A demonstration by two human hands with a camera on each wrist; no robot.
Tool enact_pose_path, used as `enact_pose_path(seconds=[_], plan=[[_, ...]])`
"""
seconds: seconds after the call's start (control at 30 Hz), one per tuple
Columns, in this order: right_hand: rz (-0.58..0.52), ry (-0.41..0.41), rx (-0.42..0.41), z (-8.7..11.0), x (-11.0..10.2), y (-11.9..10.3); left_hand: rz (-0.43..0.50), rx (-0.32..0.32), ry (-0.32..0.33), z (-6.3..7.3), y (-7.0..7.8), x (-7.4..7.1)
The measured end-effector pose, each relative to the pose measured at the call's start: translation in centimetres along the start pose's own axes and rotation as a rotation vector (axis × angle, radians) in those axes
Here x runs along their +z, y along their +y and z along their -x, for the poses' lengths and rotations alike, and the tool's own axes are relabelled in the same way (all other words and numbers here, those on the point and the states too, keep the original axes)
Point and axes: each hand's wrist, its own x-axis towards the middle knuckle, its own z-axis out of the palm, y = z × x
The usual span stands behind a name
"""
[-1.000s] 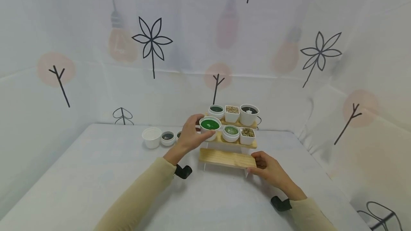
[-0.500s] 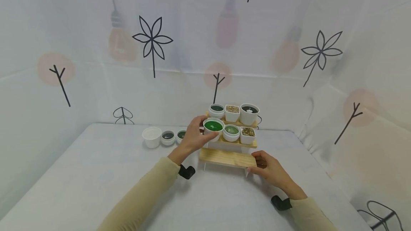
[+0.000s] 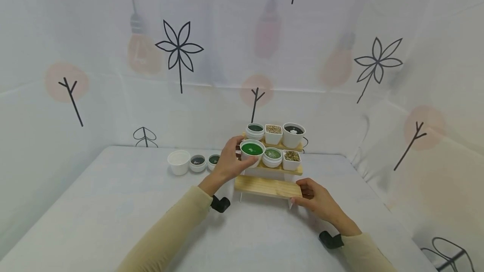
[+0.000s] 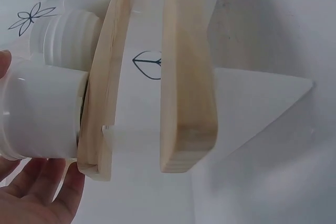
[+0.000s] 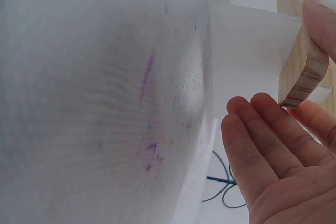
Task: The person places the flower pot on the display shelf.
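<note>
My left hand [image 3: 228,162] holds a white cup with a green filling [image 3: 251,149], thumb in front and fingers around its far left side. In the left wrist view the same white cup [image 4: 42,111] stands at the left end of the middle wooden step, its base at the board's surface. My right hand [image 3: 321,203] grips the right end of the lowest step of the tiered wooden stand [image 3: 266,186]. The right wrist view shows the thumb [image 5: 319,24] on the board and the index finger at its end, while the other fingers [image 5: 262,140] stretch out below.
Beside the held cup are a round pot [image 3: 272,157] and a square pot [image 3: 291,160]. The top step carries a jar [image 3: 255,131], a square pot [image 3: 273,134] and a larger cup [image 3: 293,135]. A white cup [image 3: 179,163] and two small jars [image 3: 198,163] stand left.
My left hand has moved slightly right with the green-filled cup, bringing it close beside the round pot on the middle step. The right hand has stayed on the stand.
</note>
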Motion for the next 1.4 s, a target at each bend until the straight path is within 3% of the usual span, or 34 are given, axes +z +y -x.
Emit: enact_pose_path(seconds=[0.17, 0.43, 0.73, 1.07, 1.4], plan=[[-0.003, -0.002, -0.009, -0.1, -0.1, -0.1, -0.040, 0.016, 0.010, 0.5, -0.3, -0.5], [0.015, -0.005, 0.000, -0.1, -0.1, -0.3, -0.084, -0.023, 0.023, 1.9, -0.7, -1.9], [0.004, -0.006, 0.000, 0.0, -0.1, -0.2, -0.112, 0.022, 0.038, 3.4, -1.7, -3.5], [-0.008, -0.003, 0.014, 0.0, -0.1, -0.3, -0.148, 0.009, 0.015, 4.7, -2.5, -5.1], [0.000, -0.002, 0.010, -0.1, -0.2, -0.1, -0.186, 0.027, 0.057, 5.5, -3.5, -6.7]])
